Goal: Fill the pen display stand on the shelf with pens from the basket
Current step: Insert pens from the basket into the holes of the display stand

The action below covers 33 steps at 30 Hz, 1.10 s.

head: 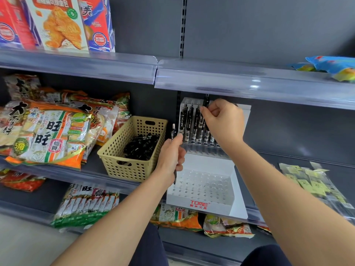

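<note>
Right grip [224, 121] pinched on pen [206, 100] at back row of stand [182, 203] — lower straight into free hole; left grip [171, 158] clamped on spare pen [173, 130] — keep it clear.

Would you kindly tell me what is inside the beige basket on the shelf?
A heap of black pens lies inside the basket; its perforated front wall hides the lower ones.

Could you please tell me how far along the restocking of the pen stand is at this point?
Early on. Done: a few black pens stand in the back row of the display stand. In hand: the right hand pinches a pen at that row, and the left hand holds a second pen beside the stand. Left: the front holes are empty, and the basket holds many loose pens.
</note>
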{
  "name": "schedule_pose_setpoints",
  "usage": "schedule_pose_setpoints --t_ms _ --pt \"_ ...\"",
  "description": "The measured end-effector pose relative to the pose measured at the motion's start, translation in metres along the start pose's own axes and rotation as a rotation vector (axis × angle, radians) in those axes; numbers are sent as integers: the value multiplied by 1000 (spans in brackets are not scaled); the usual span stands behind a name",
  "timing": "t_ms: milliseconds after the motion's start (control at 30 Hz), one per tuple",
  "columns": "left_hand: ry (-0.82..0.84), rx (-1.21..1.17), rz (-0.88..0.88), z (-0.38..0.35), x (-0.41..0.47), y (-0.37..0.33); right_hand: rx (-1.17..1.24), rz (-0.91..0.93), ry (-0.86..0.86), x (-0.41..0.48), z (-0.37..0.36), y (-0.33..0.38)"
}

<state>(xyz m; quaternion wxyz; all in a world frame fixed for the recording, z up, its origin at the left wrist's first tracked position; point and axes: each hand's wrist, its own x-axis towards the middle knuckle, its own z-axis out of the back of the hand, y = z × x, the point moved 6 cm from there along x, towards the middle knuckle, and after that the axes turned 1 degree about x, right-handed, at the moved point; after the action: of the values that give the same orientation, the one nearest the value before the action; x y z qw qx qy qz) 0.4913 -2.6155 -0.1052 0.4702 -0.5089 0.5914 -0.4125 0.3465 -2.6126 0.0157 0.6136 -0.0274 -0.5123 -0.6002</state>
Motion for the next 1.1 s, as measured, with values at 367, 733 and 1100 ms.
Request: schedule_pose_setpoints --t_ms 367,733,1100 --pt "-48 29 -113 5 4 1 5 -2 0 2 -7 2" --pt "-62 54 -217 7 4 -4 -142 -59 161 -8 -28 -8" --pt "-68 52 -228 7 1 -7 -254 -60 219 -7 -32 -6"
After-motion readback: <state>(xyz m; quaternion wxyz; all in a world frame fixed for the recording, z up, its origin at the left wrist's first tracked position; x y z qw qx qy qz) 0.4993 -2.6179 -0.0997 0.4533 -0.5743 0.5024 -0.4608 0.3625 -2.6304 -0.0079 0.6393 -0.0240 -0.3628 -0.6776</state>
